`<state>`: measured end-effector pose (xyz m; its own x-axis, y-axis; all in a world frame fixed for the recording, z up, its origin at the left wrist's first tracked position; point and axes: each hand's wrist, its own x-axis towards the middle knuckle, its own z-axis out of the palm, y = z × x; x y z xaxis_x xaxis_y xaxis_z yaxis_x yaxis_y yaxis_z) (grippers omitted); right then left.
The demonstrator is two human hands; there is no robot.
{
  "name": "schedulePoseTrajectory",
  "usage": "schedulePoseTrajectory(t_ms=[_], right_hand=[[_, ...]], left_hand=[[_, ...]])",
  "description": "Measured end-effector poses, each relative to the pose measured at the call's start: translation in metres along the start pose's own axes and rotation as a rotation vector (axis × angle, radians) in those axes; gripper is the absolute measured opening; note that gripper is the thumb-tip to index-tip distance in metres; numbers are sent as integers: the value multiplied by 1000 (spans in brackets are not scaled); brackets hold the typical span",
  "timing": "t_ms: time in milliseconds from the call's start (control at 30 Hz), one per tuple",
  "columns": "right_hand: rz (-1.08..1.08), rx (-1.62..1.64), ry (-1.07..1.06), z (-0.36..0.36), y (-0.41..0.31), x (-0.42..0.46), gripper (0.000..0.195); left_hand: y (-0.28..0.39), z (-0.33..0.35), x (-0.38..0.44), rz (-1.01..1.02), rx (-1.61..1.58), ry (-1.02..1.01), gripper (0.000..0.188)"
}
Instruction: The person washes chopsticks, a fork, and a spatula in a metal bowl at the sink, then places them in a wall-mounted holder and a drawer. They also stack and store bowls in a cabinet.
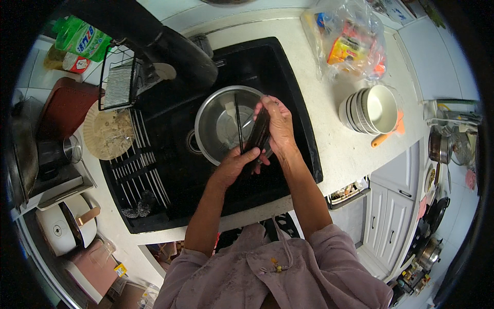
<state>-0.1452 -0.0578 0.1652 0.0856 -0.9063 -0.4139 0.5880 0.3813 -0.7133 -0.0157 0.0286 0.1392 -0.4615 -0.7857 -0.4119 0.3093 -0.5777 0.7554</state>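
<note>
A bundle of dark chopsticks [257,131] slants across the near right side of a stainless steel bowl [203,116]. My left hand [234,163] grips its lower end, thumb laid across the top. Around the upper end are the fingers of my right hand [281,125]. One dark chopstick [237,119] sticks out apart from the bundle, rising from my left hand over the bowl. The bowl stands in a black sink [270,65] and seems to hold clear water; pale shapes inside it cannot be told from reflections.
Overhead at the upper left runs a thick black faucet [185,58]. A metal roll-up rack [141,162] spans the sink's left side, with steel wool [141,204] on it. Right of the sink are stacked white bowls [380,106], an orange-handled tool [380,140] and a plastic bag of packages [349,46].
</note>
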Motion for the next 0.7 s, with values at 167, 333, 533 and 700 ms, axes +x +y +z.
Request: schedulePoseTrajectory(t_ms=[167, 333, 533, 700], right_hand=[[-34, -66, 90, 5, 2, -4, 17], [-69, -63, 54, 3, 4, -5, 14], [-15, -93, 99, -5, 5, 0, 23], [106, -127, 116, -12, 18, 8, 41]], left_hand=[[-1, 1, 0, -28, -14, 36, 32], [-3, -1, -1, -44, -4, 51, 32], [-6, 5, 0, 2, -40, 48, 31], [0, -12, -3, -150, 76, 131, 30]])
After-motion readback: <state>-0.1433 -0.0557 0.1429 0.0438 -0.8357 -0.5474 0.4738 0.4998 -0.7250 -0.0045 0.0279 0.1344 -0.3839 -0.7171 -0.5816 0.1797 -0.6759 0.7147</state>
